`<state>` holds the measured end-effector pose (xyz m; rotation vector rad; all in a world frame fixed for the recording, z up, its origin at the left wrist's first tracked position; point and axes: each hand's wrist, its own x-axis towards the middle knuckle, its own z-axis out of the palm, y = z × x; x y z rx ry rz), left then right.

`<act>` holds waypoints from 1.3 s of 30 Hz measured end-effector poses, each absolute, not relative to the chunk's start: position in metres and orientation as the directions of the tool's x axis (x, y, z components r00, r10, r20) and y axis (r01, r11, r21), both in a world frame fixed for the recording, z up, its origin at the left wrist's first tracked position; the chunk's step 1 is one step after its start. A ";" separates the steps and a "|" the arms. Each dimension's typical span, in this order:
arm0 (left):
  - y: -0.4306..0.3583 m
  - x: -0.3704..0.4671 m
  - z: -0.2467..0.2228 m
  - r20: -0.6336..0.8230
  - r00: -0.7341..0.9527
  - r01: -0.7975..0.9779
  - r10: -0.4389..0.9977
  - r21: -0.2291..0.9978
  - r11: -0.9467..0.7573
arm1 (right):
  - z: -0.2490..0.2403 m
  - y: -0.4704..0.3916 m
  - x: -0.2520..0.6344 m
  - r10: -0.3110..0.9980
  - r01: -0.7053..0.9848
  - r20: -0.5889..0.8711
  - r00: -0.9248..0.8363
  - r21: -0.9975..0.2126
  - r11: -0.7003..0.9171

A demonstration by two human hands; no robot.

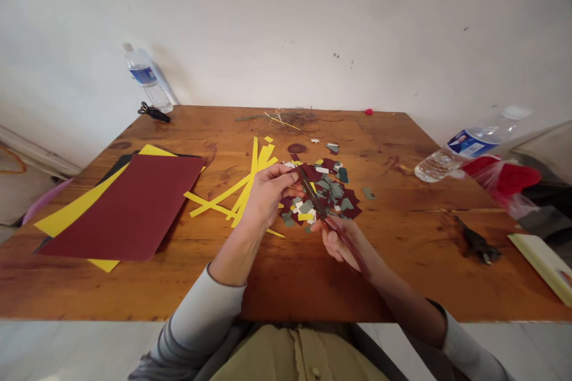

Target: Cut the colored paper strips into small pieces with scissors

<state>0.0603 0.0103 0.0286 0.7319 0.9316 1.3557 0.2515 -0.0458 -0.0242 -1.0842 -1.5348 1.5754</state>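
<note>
Near the middle of the wooden table, my left hand (pixel 268 191) pinches a small piece of dark red paper (pixel 306 171). My right hand (pixel 342 241) is closed on scissors with dark red handles (pixel 346 243), their blades pointing up and left to the paper at my left fingertips. Under and around the blades lies a pile of small cut paper pieces (pixel 333 190) in dark red, grey-green, white and yellow. Yellow paper strips (pixel 251 181) lie crossed just left of the pile, partly hidden behind my left hand and wrist.
Dark red (pixel 129 208) and yellow sheets (pixel 84 199) overlap at the left. Water bottles stand at back left (pixel 147 78) and right (pixel 469 146). Black tools lie at left (pixel 154 112) and right (pixel 479 241). Thin twigs (pixel 286 119) lie at the back, a notebook (pixel 543 265) at the right edge.
</note>
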 end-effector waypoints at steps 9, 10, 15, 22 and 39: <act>0.009 0.061 0.027 -0.121 -0.006 -0.464 0.993 0.879 0.105 | -0.030 -0.043 0.249 0.895 0.048 -0.175 -0.409 -0.984 -0.170; 0.009 0.061 0.027 -0.116 -0.008 -0.467 0.993 0.879 0.099 | -0.031 -0.044 0.249 0.896 0.045 -0.174 -0.408 -0.984 -0.170; 0.009 0.062 0.027 -0.089 -0.015 -0.474 0.996 0.878 0.071 | -0.033 -0.044 0.249 0.892 0.053 -0.145 -0.428 -0.989 -0.135; 0.009 0.062 0.027 -0.076 -0.026 -0.460 0.997 0.886 0.055 | -0.028 -0.046 0.251 0.896 0.087 -0.088 -0.435 -0.995 -0.055; 0.009 0.062 0.027 -0.068 -0.022 -0.468 0.997 0.882 0.050 | -0.032 -0.045 0.249 0.894 0.062 -0.124 -0.430 -0.992 -0.108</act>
